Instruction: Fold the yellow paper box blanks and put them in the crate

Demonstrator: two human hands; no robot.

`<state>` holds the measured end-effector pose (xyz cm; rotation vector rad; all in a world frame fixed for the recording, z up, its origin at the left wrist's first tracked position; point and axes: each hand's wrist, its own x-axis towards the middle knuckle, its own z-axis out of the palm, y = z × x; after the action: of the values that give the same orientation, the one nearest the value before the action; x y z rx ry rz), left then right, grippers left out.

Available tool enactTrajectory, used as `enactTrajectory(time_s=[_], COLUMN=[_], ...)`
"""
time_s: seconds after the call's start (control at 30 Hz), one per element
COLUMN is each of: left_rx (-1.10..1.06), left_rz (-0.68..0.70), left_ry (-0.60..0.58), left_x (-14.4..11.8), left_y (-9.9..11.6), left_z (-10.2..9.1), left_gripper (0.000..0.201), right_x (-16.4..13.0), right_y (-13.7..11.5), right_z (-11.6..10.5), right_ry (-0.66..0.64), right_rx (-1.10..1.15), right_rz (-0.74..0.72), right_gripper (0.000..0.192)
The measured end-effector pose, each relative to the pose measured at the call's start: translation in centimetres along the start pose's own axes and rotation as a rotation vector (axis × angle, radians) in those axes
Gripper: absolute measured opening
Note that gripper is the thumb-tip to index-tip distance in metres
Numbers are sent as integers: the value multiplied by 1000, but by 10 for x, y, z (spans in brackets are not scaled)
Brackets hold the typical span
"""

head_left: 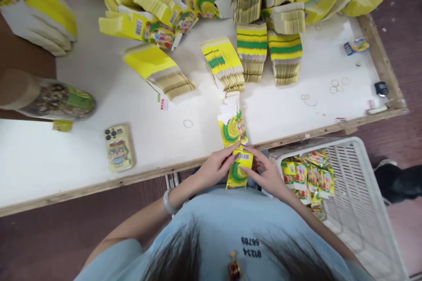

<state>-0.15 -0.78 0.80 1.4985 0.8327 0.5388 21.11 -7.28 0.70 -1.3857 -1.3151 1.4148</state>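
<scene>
A yellow-and-green carton (238, 169) with a barcode is held upright against my body at the table's front edge. My left hand (216, 167) grips its left side and my right hand (265, 174) grips its right side, fingertips meeting on the flap near the barcode. Just beyond it, a second flat carton (232, 124) of the same print lies on the white table (99, 79), its white flaps pointing away from me.
Several stacks of flat yellow cartons (252, 50) fill the far half of the table. A phone (118, 147) lies at front left. Rubber bands (338, 85) are scattered at right. A white plastic basket (359, 193) with small packets (308, 175) stands at lower right.
</scene>
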Motion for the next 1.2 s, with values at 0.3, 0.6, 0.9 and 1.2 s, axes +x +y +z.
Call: enactTrajectory(time_s=[0.3, 0.6, 0.9, 1.2], left_rx=[51, 752, 875, 1003], left_rz=[-12, 365, 192, 376], left_ry=[-11, 227, -19, 127], left_x=[-4, 108, 188, 159], left_y=[0, 21, 27, 62], left_z=[3, -67, -112, -115], left_gripper=[51, 55, 36, 47], right_x=[8, -28, -65, 130], right_y=[-9, 18, 17, -22], right_z=[-3, -82, -164, -15], right_ry=[-48, 381, 671, 597], right_rx=[238, 22, -1111, -697], right_rz=[85, 106, 265, -505], right_gripper=[41, 28, 67, 54])
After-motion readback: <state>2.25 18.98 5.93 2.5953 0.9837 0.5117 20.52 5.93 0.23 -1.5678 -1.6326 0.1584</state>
